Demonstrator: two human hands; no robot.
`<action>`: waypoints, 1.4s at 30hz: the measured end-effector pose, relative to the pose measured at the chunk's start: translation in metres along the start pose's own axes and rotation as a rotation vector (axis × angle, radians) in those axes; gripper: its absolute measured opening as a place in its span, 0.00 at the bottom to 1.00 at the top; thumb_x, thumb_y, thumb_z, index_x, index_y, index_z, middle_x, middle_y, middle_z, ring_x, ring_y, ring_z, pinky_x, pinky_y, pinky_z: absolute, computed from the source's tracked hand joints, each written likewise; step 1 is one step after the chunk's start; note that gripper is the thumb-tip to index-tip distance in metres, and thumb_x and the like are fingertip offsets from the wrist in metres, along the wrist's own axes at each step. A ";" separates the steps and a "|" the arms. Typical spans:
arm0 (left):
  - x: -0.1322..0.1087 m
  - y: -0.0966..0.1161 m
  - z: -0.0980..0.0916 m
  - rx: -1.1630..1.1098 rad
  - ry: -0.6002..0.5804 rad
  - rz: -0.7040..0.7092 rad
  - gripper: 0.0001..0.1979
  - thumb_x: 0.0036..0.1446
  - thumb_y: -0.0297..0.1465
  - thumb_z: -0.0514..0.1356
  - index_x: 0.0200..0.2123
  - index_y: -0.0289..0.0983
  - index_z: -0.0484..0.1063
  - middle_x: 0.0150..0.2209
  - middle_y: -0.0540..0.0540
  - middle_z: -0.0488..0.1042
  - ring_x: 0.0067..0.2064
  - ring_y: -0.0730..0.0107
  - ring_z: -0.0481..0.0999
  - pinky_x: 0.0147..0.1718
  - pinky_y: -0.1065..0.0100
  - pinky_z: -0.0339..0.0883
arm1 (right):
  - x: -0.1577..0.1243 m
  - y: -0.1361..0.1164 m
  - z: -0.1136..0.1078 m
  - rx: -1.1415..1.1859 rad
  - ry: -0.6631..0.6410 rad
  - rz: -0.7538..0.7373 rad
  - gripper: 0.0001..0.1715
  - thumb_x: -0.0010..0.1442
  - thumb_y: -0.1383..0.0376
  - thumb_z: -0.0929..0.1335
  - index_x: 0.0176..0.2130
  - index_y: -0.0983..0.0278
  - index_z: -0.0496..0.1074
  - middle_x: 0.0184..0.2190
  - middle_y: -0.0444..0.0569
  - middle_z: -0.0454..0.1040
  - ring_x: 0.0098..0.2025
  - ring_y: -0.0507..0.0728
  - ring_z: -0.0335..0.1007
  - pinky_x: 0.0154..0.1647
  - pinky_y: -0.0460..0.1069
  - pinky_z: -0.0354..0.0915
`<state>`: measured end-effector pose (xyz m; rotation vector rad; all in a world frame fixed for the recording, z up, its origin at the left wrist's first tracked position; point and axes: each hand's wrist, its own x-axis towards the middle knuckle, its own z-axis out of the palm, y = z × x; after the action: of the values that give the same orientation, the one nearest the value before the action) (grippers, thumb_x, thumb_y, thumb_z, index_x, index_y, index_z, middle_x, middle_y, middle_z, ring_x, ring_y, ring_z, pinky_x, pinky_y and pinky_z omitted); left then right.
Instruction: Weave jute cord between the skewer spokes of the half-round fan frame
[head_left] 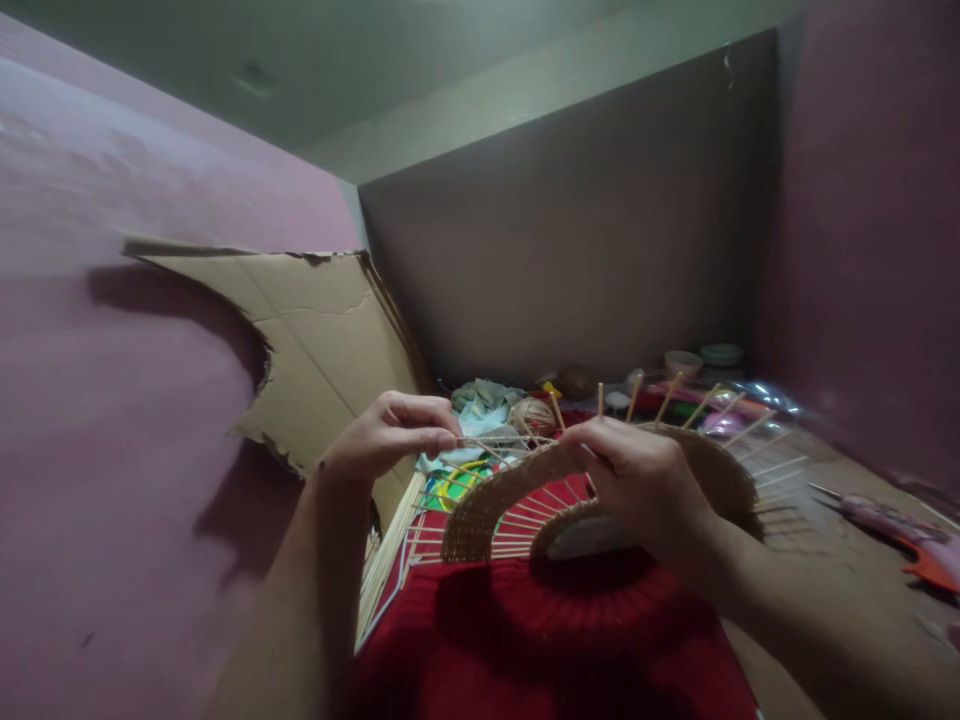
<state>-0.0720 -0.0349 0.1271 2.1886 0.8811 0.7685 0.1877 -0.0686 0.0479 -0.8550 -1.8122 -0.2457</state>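
Over red cloth [420, 650], our woven piece [466, 532] w/ a thin strand [510, 439] drawn out by its rim.
Nearest us, the red cloth lies under the woven piece; its stakes [634, 397] poke out past the brown outer band; our R hand [637, 470] grips that band near the top, fingertips partly hidden, so we can't tell just what's under them; our L hand [401, 430] pinches the strand btwn thumb & finger, holding it approx. straight; to do this well, we'd keep tension even, seat each pass snug on the row below, & go easy on the stakes, as sticks that thin may bend or snap; beyond sit a twine ball [525, 412] & crumpled cloths [480, 400]; torn cardboard [315, 340] leans off to our L, w/ a dark wall [585, 240] farthest back.
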 end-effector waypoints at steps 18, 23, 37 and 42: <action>0.029 -0.081 0.012 -0.494 -0.202 -0.173 0.04 0.43 0.27 0.65 0.24 0.30 0.77 0.22 0.45 0.74 0.25 0.74 0.71 0.26 0.72 0.65 | 0.008 0.001 -0.004 -0.015 -0.011 -0.032 0.11 0.57 0.70 0.62 0.30 0.64 0.72 0.24 0.44 0.73 0.25 0.50 0.69 0.27 0.44 0.63; 0.031 -0.097 0.026 -0.508 -0.240 -0.240 0.07 0.37 0.26 0.69 0.25 0.29 0.78 0.23 0.45 0.76 0.26 0.76 0.72 0.27 0.76 0.65 | 0.015 0.001 -0.006 -0.015 -0.047 -0.001 0.10 0.57 0.69 0.62 0.28 0.63 0.72 0.24 0.43 0.74 0.25 0.49 0.70 0.28 0.43 0.63; 0.004 -0.100 0.023 -0.572 -0.192 -0.145 0.06 0.46 0.27 0.65 0.30 0.32 0.77 0.27 0.47 0.77 0.27 0.78 0.74 0.28 0.77 0.68 | 0.027 0.003 -0.004 -0.075 -0.239 0.104 0.10 0.56 0.65 0.62 0.29 0.62 0.73 0.19 0.42 0.72 0.17 0.49 0.64 0.19 0.43 0.59; 0.005 -0.095 0.027 -0.570 -0.215 -0.122 0.04 0.47 0.27 0.64 0.29 0.32 0.77 0.25 0.49 0.75 0.26 0.79 0.73 0.26 0.77 0.67 | 0.019 -0.014 -0.006 -0.209 -0.024 -0.077 0.07 0.56 0.68 0.64 0.30 0.63 0.72 0.26 0.44 0.74 0.26 0.50 0.70 0.27 0.44 0.63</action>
<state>-0.0853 0.0138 0.0418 1.6583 0.5888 0.6166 0.1797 -0.0732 0.0705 -0.9363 -1.8668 -0.4827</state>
